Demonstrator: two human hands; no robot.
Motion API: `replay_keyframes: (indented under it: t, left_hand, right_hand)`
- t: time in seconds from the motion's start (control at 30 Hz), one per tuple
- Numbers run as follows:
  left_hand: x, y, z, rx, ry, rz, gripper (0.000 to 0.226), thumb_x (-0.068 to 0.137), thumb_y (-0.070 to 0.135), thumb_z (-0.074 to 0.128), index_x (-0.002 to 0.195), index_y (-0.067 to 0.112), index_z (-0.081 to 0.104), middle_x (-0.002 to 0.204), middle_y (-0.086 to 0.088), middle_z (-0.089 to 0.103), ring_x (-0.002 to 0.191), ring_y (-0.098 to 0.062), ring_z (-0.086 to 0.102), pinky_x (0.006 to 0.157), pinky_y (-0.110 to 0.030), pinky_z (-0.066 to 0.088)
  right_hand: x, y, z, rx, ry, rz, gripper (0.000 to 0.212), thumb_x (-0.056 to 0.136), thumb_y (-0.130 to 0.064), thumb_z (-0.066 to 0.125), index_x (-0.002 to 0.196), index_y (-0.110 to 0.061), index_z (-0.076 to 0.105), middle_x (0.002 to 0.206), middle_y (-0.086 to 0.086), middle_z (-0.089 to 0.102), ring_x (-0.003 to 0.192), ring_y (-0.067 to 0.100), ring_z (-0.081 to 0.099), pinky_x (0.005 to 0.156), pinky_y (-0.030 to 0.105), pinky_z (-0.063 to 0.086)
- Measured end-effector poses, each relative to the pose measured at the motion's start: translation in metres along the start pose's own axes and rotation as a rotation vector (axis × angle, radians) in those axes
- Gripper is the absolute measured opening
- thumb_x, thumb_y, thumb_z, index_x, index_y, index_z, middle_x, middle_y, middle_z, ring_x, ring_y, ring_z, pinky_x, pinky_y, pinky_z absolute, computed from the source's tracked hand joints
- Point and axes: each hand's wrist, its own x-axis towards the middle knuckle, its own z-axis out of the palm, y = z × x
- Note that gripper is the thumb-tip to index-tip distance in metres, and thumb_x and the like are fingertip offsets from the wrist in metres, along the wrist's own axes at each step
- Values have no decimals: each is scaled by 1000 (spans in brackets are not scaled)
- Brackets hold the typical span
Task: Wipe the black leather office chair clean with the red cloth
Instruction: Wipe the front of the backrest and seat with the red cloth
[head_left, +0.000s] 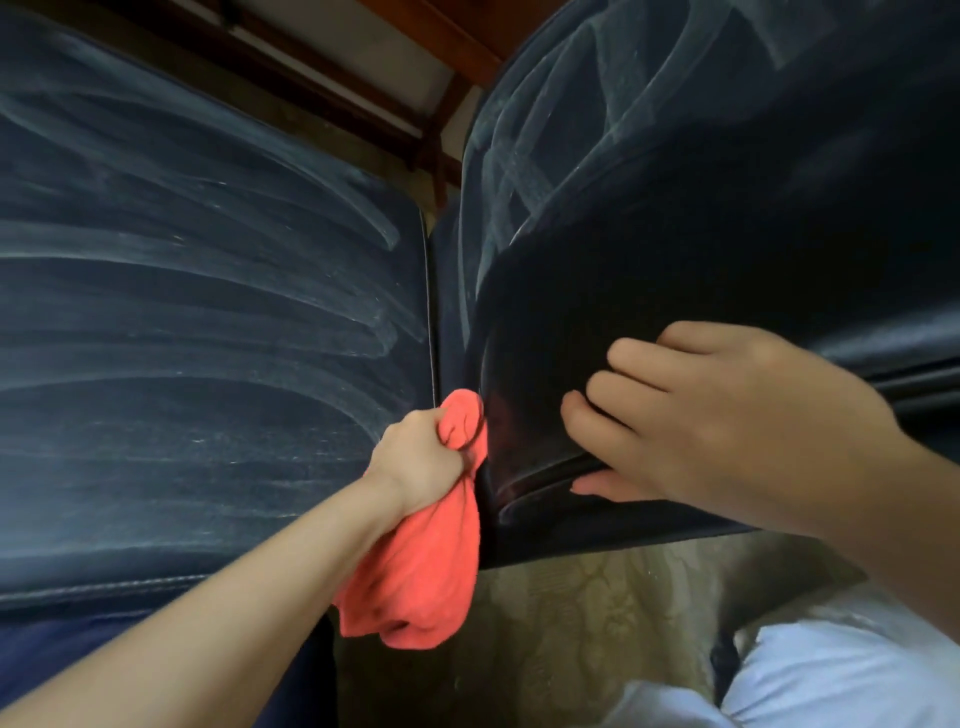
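Here the black leather office chair (208, 312) fills nearly the whole view, its broad left panel streaked with pale, dusty wipe marks that curve toward the vertical seam at its right edge. Just right of that seam, the left hand (421, 462) is closed in a fist around the red cloth (421, 571); the bunched top of the cloth presses against the chair at the seam, and the rest hangs loose below the fist. Right of the cloth, the right hand (727, 421) grips the lower edge of the chair's darker, cleaner panel, fingers (623, 395) curled on top and thumb underneath. Below that panel lies patterned beige carpet (597, 623).
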Motion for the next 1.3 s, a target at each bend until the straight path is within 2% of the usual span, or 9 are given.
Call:
replay_keyframes:
  t: [0.17, 0.27, 0.37, 0.43, 0.57, 0.73, 0.87, 1.03, 1.3]
  left_hand:
    - [-27, -5, -9, -327, -93, 7, 12, 82, 5, 67, 93, 1, 65, 94, -15, 71, 95, -27, 66, 93, -40, 49]
    - [-40, 8, -19, -593, -52, 77, 16, 85, -2, 65, 93, 12, 68, 88, -3, 72, 84, -14, 67, 88, -30, 51]
    - [-37, 40, -28, -678, 44, 236, 20, 86, 1, 64, 97, 18, 66, 92, 2, 70, 85, -6, 64, 86, -23, 50]
    - [-22, 60, -30, -577, 141, 348, 23, 87, 7, 65, 105, 22, 64, 100, 4, 69, 94, -6, 63, 91, -23, 48]
    - [18, 80, -24, -230, 337, 407, 36, 86, 31, 57, 120, 19, 56, 108, -4, 62, 103, -23, 59, 93, -41, 46]
    - [42, 82, -22, 141, 405, 337, 39, 92, 19, 44, 131, 19, 44, 116, -12, 47, 94, -36, 53, 84, -45, 45]
    - [51, 80, -22, 348, 391, 287, 49, 94, 11, 38, 140, 26, 32, 120, -10, 41, 84, -32, 47, 71, -38, 33]
    - [59, 74, -23, 533, 332, 228, 60, 96, 8, 35, 150, 24, 15, 134, -13, 35, 107, -40, 53, 74, -39, 31]
    - [57, 56, -30, 773, 189, 255, 53, 96, 6, 34, 146, 21, 26, 132, -13, 38, 106, -39, 55, 72, -39, 35]
  right_hand:
    - [-1, 0, 2, -19, 10, -5, 40, 93, -48, 47, 92, -12, 64, 73, 2, 55, 68, 20, 55, 58, 31, 44]
    - [-2, 0, 4, -8, 16, -8, 41, 94, -44, 38, 93, -12, 64, 73, 2, 55, 67, 20, 54, 58, 31, 44]
    - [-2, -1, 4, -16, 13, -11, 38, 91, -47, 49, 90, -12, 65, 73, 2, 55, 67, 20, 55, 57, 32, 46]
    - [-2, 0, 5, -34, 28, -3, 38, 88, -49, 54, 88, -13, 65, 72, 1, 54, 66, 19, 54, 56, 31, 44]
    - [-3, 0, 8, -29, 37, -14, 36, 93, -46, 49, 89, -13, 64, 72, 1, 52, 67, 19, 54, 57, 31, 43]
    - [-4, 3, 13, -13, 43, -19, 38, 94, -41, 40, 92, -10, 63, 72, 3, 52, 67, 22, 54, 56, 33, 45]
    - [-4, 2, 18, 5, 40, -18, 39, 94, -40, 40, 93, -9, 62, 72, 5, 52, 67, 24, 54, 55, 34, 46]
    - [-3, 2, 19, 27, 38, -32, 38, 95, -39, 40, 93, -9, 63, 72, 5, 53, 67, 24, 55, 56, 34, 47]
    - [-3, 3, 15, 34, 21, -38, 40, 94, -40, 39, 96, -8, 63, 74, 5, 56, 69, 24, 57, 58, 35, 47]
